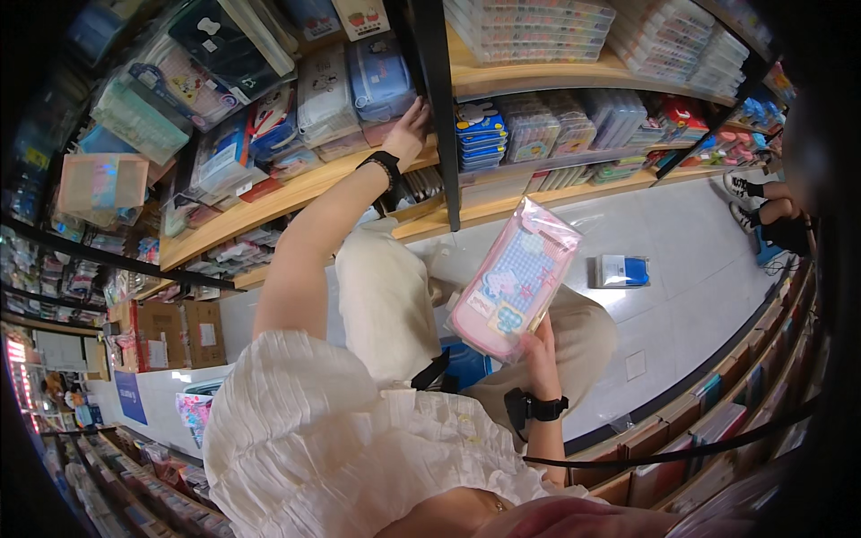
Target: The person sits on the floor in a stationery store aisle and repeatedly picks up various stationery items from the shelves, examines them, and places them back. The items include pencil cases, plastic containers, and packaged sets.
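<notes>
My right hand (540, 346) grips a pink pencil case (514, 286) in clear plastic wrap by its lower right edge. The case carries a blue checked panel and star decorations, and it is held tilted above my knees. At the right end of a wooden shelf (282, 191), my left hand (409, 131) reaches in beside a blue pouch (381, 77) in plastic wrap, close to a black shelf upright (437, 114). Its fingertips are partly hidden, so I cannot see whether they grip anything. A white pouch (327, 97) stands left of the blue one.
Boxed goods (528, 30) and blue tins (480, 134) fill the shelves to the right. A blue-and-white package (622, 271) lies on the floor. Cardboard boxes (171, 336) stand at the left. Another person's legs (773, 195) show at far right. A black cable (672, 454) crosses the lower right.
</notes>
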Action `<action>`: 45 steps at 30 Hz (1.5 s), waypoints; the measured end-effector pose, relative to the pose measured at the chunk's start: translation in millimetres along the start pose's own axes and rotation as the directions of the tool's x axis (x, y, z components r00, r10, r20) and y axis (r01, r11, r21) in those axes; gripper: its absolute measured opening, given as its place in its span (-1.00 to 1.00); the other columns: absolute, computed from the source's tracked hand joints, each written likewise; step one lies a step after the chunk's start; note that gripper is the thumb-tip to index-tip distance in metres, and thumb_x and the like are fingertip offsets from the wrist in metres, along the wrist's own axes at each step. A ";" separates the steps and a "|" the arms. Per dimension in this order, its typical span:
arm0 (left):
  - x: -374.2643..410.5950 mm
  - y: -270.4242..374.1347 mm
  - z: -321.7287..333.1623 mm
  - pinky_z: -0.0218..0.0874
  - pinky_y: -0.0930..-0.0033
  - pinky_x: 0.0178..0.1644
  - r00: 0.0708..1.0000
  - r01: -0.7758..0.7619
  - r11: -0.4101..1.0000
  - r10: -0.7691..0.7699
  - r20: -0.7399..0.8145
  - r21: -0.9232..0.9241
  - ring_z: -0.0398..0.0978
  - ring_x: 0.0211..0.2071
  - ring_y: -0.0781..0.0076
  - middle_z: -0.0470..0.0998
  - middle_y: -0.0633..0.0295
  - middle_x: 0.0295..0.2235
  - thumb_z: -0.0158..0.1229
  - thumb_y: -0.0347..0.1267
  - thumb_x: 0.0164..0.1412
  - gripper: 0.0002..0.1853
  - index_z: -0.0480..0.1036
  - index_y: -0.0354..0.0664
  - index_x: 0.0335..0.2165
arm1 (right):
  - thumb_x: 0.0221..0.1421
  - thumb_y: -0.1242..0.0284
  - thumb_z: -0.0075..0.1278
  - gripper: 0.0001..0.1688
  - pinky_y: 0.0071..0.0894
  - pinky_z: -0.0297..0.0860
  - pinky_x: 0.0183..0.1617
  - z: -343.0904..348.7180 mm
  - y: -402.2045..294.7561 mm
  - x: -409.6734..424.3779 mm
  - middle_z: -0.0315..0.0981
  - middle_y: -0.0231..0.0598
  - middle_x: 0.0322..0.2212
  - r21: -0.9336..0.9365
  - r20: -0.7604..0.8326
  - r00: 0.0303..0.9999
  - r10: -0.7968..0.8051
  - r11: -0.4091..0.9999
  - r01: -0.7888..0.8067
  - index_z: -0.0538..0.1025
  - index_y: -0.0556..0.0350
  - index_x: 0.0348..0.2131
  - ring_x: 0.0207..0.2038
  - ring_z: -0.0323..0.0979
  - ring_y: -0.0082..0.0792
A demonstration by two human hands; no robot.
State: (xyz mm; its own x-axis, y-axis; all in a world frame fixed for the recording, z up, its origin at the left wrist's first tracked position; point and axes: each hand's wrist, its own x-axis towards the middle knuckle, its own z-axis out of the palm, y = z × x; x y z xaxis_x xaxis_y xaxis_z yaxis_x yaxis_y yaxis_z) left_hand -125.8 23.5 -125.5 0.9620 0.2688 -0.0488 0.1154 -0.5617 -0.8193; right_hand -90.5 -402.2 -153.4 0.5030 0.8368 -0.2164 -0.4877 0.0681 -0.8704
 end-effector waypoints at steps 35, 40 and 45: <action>-507.6 37.1 -74.6 0.18 0.20 -0.06 -0.084 -0.400 -0.807 -0.441 0.894 -0.435 0.25 0.01 0.29 0.18 0.16 0.05 0.12 -0.19 0.10 -0.11 -0.30 -0.06 0.17 | 0.11 0.54 -0.07 -0.14 -0.42 0.33 -0.02 217.4 136.0 12.3 -0.14 -0.03 0.17 -0.467 0.706 0.603 0.371 0.884 0.002 -0.20 0.06 0.23 0.01 0.30 -0.27; -569.6 -7.0 6.9 0.24 0.19 -0.16 -0.106 -0.514 -0.746 -0.434 0.894 -0.423 0.36 -0.13 0.30 0.31 0.20 -0.07 0.16 -0.10 0.05 -0.25 -0.04 -0.13 0.06 | 0.13 0.62 -0.13 -0.28 -0.42 0.34 -0.04 209.6 112.8 9.4 -0.05 -0.05 0.14 -0.467 0.739 0.530 0.416 0.883 -0.041 -0.07 0.09 0.18 -0.05 0.38 -0.28; -555.6 -71.8 88.9 0.27 0.30 -0.26 -0.381 -0.463 -0.764 -0.287 0.879 -0.450 0.43 -0.25 0.27 0.40 0.19 -0.14 0.09 0.01 0.04 -0.39 0.23 -0.11 -0.03 | 0.13 0.65 -0.20 -0.32 -0.37 0.34 -0.03 201.9 110.2 12.2 -0.08 -0.11 0.16 -0.471 0.736 0.538 0.411 0.881 -0.029 -0.05 0.07 0.18 -0.03 0.35 -0.25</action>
State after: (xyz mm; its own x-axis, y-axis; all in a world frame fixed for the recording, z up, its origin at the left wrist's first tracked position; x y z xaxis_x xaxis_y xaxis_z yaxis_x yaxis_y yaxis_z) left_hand -690.6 -15.9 -90.3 -0.6173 0.7465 -0.2483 -0.4220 -0.0477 0.9054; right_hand -282.1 -274.8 -162.6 -0.4548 0.8781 -0.1486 -0.1080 -0.2200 -0.9695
